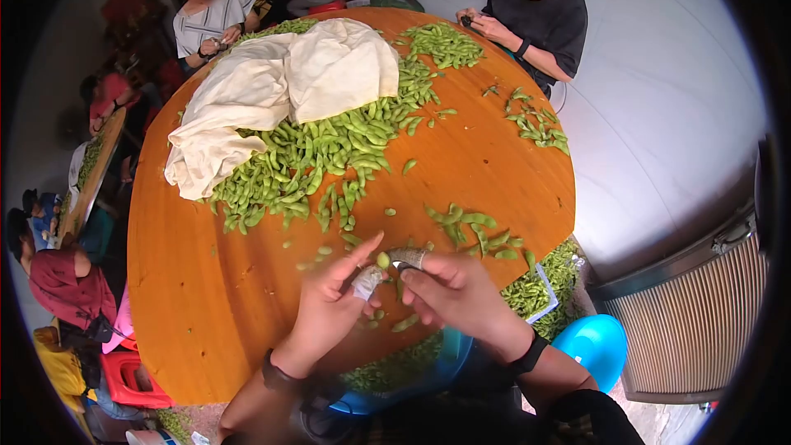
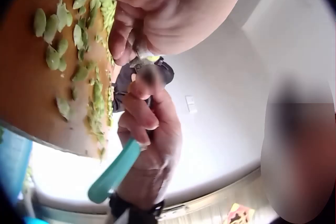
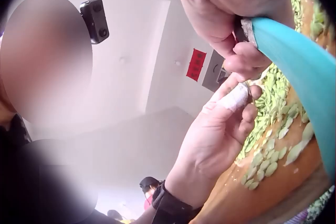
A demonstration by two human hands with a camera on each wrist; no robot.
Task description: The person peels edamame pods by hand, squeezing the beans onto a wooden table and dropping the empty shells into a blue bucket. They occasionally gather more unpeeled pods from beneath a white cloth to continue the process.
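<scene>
Over the table's near edge, my left hand [image 1: 325, 305] and right hand [image 1: 465, 292] meet at the fingertips. A small green bean [image 1: 383, 260] shows between them, pinched at the tip of my left thumb, which is wrapped in white tape [image 1: 367, 282]. My right hand grips a tool by its teal handle [image 2: 116, 174], which sticks out past the palm; the fingers hide its working end. Grey wrapping [image 1: 409, 258] covers a right fingertip. Beneath the hands lie loose green pods [image 1: 405, 323], with more pods [image 1: 486, 239] just beyond.
A heap of pods [image 1: 329, 148] under a cream cloth [image 1: 342, 66] covers the far left of the wooden table [image 1: 494, 173]. A blue basin [image 1: 463, 354] with pods sits at my lap. Another blue basin [image 1: 595, 346] stands right. One person [image 1: 535, 33] sits across, others at left.
</scene>
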